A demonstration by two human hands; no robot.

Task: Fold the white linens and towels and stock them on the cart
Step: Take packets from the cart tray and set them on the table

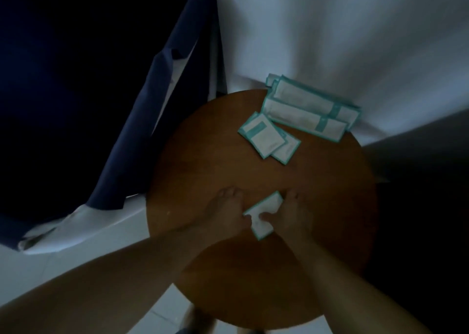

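Observation:
A small white packet with a teal edge (264, 214) lies on the round wooden table (228, 155) near its front. My left hand (225, 211) and my right hand (291, 214) both pinch it, one on each side, thumbs on top. Two more small teal-edged packets (266, 135) lie overlapped further back on the table. Behind them sits a stack of long teal-edged packets (307, 107), partly hanging over the far edge. The scene is dim.
White fabric (330, 28) hangs or spreads behind the table. A dark blue cloth (142, 105) drapes over white linen (63, 232) at the left. Pale floor tiles (63, 270) show at the lower left; the right side is dark.

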